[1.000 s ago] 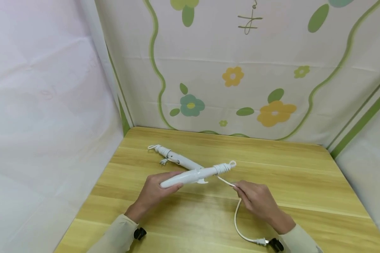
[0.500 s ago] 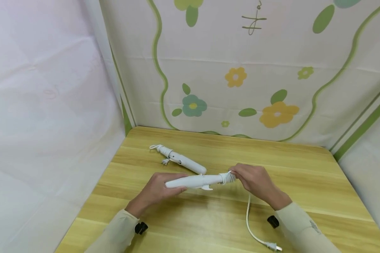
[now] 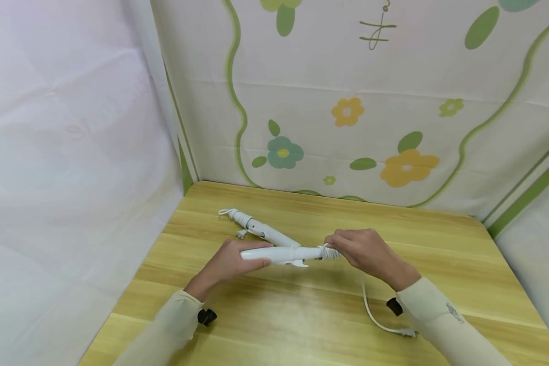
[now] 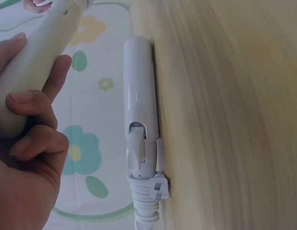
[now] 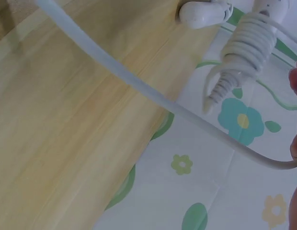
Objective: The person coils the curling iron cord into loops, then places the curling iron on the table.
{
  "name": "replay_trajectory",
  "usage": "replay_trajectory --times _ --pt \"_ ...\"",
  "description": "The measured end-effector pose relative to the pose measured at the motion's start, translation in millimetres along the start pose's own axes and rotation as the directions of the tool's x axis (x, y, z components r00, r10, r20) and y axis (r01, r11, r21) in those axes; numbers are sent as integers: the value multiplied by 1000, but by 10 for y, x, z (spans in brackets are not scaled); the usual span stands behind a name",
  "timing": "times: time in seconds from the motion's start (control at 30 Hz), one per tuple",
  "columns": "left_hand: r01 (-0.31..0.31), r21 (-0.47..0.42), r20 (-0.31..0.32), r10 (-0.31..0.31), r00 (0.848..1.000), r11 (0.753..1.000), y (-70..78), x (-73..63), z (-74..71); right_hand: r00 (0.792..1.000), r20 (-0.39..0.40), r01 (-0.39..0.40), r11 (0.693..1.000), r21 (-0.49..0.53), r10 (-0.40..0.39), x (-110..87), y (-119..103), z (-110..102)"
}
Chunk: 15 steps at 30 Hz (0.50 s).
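My left hand (image 3: 226, 264) grips the thick, smooth end of a white curling iron (image 3: 274, 254) above the table, fingers and thumb curled round it in the left wrist view. A small lever sticks out underneath. White cord (image 5: 249, 45) is coiled round its other end. At that end my right hand (image 3: 370, 254) pinches the cord, whose loose length (image 5: 124, 74) hangs down to a plug (image 3: 407, 332) near the right sleeve. A second white curling iron (image 4: 139, 81) lies on the table behind, its cord wound and its plug (image 4: 159, 188) at its side.
The wood-grain table (image 3: 302, 325) spreads under both hands. A white cloth wall with printed flowers (image 3: 404, 168) stands along its back edge, and plain white sheeting (image 3: 73, 203) hangs at the left. Black wrist mounts (image 3: 207, 317) sit under the sleeves.
My right hand has moved up and left along the cord to the coiled end of the held iron. That iron has swung towards level, and the loose plug has shifted right.
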<state>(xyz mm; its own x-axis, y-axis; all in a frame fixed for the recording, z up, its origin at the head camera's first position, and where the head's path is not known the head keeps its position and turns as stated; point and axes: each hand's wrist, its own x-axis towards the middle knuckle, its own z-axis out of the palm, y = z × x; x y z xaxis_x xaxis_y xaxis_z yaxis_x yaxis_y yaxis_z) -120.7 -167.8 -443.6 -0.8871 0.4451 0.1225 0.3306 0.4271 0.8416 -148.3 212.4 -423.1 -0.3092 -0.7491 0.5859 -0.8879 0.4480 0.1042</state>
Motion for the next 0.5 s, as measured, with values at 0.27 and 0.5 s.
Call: replay_trajectory --times 0.27,0.5 --pt "-9 -36 6 9 1000 999 58 2 15 1000 3 -13 998 -58 13 94 1 -60" --pt "-54 -172 95 71 993 984 -49 7 -45 999 17 -48 999 -10 48 41 157 67"
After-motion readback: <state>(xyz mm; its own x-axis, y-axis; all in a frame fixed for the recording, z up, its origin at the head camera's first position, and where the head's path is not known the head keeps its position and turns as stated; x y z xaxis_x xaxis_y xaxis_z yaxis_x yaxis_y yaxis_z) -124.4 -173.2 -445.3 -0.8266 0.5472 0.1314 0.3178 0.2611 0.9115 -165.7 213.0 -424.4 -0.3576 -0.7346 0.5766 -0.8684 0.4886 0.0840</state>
